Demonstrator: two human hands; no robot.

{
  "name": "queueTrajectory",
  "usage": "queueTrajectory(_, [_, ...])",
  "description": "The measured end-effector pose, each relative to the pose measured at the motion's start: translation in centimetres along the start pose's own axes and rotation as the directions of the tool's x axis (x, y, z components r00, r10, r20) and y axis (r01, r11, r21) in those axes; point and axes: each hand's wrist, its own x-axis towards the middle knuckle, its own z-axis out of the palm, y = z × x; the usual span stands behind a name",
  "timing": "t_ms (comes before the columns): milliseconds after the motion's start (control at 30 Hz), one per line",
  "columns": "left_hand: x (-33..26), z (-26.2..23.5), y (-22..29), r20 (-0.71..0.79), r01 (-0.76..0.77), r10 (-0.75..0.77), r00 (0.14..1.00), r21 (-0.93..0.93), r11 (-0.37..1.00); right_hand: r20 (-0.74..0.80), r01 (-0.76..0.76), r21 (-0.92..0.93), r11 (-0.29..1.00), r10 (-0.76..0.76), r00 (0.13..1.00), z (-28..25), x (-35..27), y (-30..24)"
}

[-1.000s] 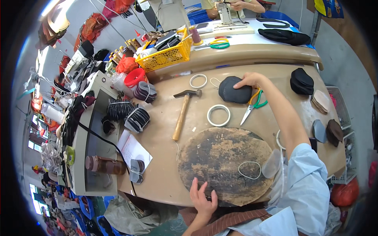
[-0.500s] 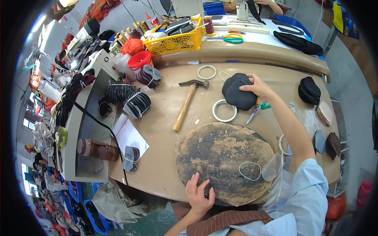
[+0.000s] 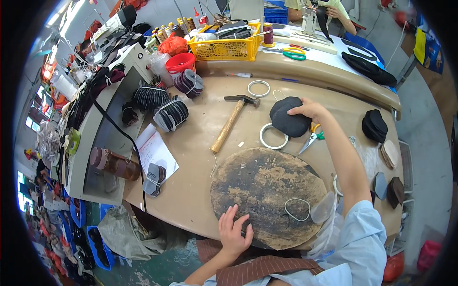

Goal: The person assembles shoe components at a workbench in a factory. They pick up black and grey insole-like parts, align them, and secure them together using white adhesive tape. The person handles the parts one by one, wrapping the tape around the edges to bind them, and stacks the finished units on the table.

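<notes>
My right hand (image 3: pixel 312 110) reaches across the workbench, its fingers closed on the edge of a stack of rounded black fabric pieces (image 3: pixel 287 123). The stack's underside is hidden. Beside it lie a white ring-shaped tape roll (image 3: pixel 263 137), a thin elastic loop and scissors (image 3: pixel 310 141) with green and orange handles, partly behind the hand. On the near edge of a worn round wooden board (image 3: pixel 257 183) rests my left hand (image 3: pixel 234 233), fingers apart and holding nothing. Another elastic loop (image 3: pixel 309 209) lies on the board. A hammer (image 3: pixel 228 125) lies farther left.
Bundled fabric pieces (image 3: pixel 171 114), a written sheet (image 3: pixel 160 150) and a bottle (image 3: pixel 117 163) are on the left. A yellow basket (image 3: pixel 224 50) stands at the back. Black (image 3: pixel 374 126) and brown pieces (image 3: pixel 395 191) lie right. A co-worker sits at a sewing machine (image 3: pixel 310 24) beyond.
The whole view has shifted slightly. My right hand, still gripping the black fabric pieces, has brought them a little nearer the tape roll. My left hand stays on the board.
</notes>
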Motion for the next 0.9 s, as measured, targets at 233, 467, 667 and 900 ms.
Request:
queueTrajectory(233, [0.1, 0.0, 0.0, 0.007, 0.025, -0.024, 1.000, -0.011, 1.000, -0.364, 0.275, -0.093, 0.957, -0.290, 0.885, -3.4, -0.1, 2.1])
queueTrajectory(467, [0.0, -0.7, 0.0, 0.014, 0.042, -0.041, 0.999, -0.020, 0.999, -0.364, -0.142, -0.931, 0.337, -0.892, 0.269, -11.5, -2.1, 2.5])
queueTrajectory(667, [0.2, -0.8, -0.1, 0.004, 0.038, -0.038, 0.999, -0.084, 0.996, -0.321, -0.032, -0.912, 0.408, -0.665, 0.674, -12.9, -0.5, 11.7])
queueTrajectory(900, [6.9, -3.3, -4.4, -0.072, 0.197, -0.251, 0.965, -0.428, 0.882, -0.293, 0.525, -0.356, 0.773, -0.626, 0.723, -11.4, -9.9, 11.9])
